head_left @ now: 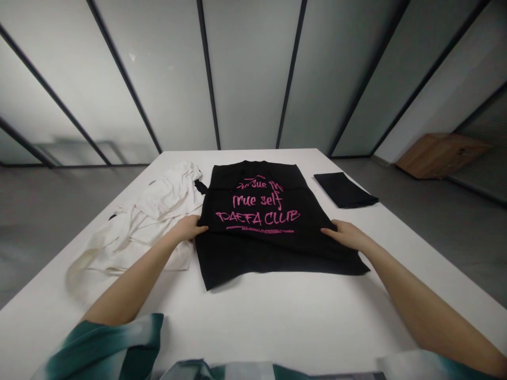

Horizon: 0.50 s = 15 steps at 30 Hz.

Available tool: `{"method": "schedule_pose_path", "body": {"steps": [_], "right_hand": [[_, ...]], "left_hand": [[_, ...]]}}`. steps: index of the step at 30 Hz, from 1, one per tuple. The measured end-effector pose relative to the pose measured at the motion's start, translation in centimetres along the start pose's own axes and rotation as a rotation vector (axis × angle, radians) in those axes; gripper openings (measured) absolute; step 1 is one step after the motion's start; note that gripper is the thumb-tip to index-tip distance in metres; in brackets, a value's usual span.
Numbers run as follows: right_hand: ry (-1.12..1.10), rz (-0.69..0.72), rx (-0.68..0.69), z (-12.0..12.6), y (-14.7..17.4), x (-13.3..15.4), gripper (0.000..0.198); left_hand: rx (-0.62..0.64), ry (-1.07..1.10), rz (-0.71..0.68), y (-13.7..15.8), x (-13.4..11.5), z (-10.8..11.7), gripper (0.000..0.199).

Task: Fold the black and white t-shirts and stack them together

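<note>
A black T-shirt [261,253] with pink lettering lies spread out in the middle of the white table, its far part folded inward and its near edge slightly raised at the corners. On its left edge my left hand [190,228] is closed, pinching the cloth between thumb and fingers. Level with it on the other side, my right hand [344,233] grips the right edge the same way. Beside my left hand, touching or nearly touching the black cloth, is a crumpled pile of white clothing [158,203].
A folded black garment [344,190] rests at the right of the white table [301,322]. Frosted glass panels [249,74] with dark frames stand behind the table. A wooden cabinet [439,155] is on the floor at the far right.
</note>
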State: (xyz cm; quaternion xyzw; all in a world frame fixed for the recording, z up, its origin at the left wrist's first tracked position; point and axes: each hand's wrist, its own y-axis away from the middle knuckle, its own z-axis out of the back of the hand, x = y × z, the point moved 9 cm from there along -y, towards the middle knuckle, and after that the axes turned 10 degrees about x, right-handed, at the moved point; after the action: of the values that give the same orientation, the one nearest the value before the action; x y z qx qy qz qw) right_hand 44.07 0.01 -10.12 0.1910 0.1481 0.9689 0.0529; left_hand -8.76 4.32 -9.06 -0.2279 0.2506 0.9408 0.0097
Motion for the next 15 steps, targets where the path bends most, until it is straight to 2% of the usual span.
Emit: {"method": "schedule_pose_path", "body": {"steps": [3,5,9,13,15], "right_hand": [[-0.088,-0.008,-0.122,0.6,0.7,-0.6,0.023],[-0.126,-0.036,-0.192,0.9,1.0,-1.0,0.025],[-0.111,-0.097,-0.199,0.5,1.7,-1.0,0.033],[-0.13,-0.16,-0.105,0.4,2.8,-1.6,0.06],[-0.161,-0.114,-0.065,0.4,3.7,-1.6,0.075]], "left_hand": [[-0.126,0.217,-0.076,0.5,0.6,0.5,0.032],[-0.204,0.329,-0.066,0.5,1.2,1.0,0.033],[-0.332,0.286,0.008,0.9,1.8,2.0,0.034],[-0.281,0.239,0.026,1.5,1.6,1.4,0.064],[-0.225,0.266,-0.071,2.1,1.0,0.8,0.08]]}}
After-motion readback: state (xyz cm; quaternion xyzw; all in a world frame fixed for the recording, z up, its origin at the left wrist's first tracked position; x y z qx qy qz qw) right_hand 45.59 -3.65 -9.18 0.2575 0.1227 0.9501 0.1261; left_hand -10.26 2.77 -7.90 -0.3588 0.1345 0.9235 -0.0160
